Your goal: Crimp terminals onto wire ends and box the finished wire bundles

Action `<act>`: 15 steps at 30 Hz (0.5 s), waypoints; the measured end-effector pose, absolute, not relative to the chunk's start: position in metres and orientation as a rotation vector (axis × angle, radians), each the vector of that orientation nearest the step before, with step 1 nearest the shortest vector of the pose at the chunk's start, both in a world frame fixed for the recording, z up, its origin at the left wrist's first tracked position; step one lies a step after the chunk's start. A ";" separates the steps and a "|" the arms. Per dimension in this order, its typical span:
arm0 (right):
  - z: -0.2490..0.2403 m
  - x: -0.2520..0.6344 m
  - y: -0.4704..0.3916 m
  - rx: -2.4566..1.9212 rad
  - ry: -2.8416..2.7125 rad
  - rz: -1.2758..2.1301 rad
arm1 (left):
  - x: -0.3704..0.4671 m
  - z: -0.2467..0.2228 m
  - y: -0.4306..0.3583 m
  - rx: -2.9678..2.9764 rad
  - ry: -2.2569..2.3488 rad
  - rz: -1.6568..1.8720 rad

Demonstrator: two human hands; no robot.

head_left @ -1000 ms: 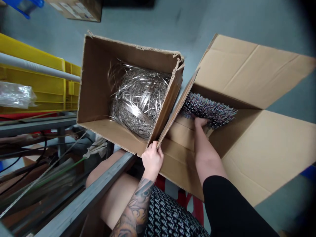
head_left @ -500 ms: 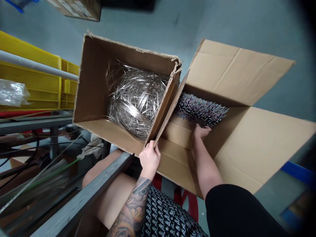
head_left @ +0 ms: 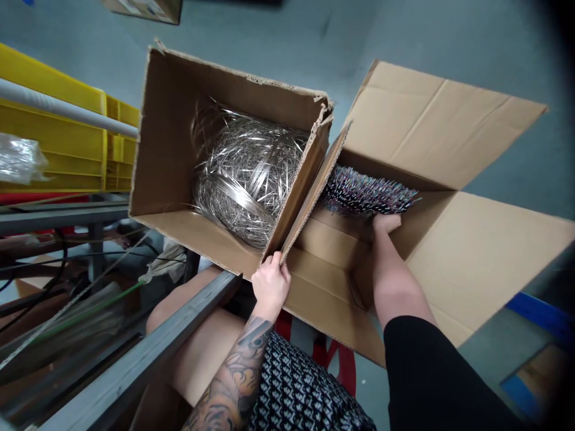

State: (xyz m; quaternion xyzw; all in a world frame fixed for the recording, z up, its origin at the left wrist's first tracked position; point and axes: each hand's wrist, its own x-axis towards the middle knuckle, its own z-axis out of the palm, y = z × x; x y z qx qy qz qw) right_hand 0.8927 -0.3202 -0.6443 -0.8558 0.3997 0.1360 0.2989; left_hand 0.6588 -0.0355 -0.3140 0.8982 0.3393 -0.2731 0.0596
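My left hand (head_left: 271, 280) is closed over the adjoining cardboard edges where two open boxes meet. The left cardboard box (head_left: 168, 230) holds a loose tangle of shiny silver strips (head_left: 247, 173). Inside the right cardboard box (head_left: 323, 278), a dense bundle of thin dark strands (head_left: 366, 190) with coloured tips lies against the far wall. My right hand (head_left: 387, 223) reaches into that box and touches the near side of the bundle. Its fingers are mostly hidden there, so their grip does not show.
Wide flaps (head_left: 485, 263) of the right box stand out to the right. A grey metal bar (head_left: 148, 353) runs over my leg, near cords and rods. Yellow crates (head_left: 58, 137) stand at the left, and another carton (head_left: 153, 7) is on the floor behind.
My right hand has moved a little to the right along the near side of the strand bundle. My left hand keeps its hold on the box edges. The whole view has shifted slightly.
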 end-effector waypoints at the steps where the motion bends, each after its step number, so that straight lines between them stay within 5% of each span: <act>1: -0.643 0.888 -0.321 -2.299 1.085 0.355 | 0.659 -0.314 -0.036 2.727 1.037 -0.815; 10: -0.641 0.808 -0.262 -2.400 0.910 0.490 | 0.662 -0.314 -0.037 2.720 1.073 -0.776; 15: -0.648 0.841 -0.236 -2.389 0.423 0.589 | 0.660 -0.314 -0.036 2.713 1.042 -0.737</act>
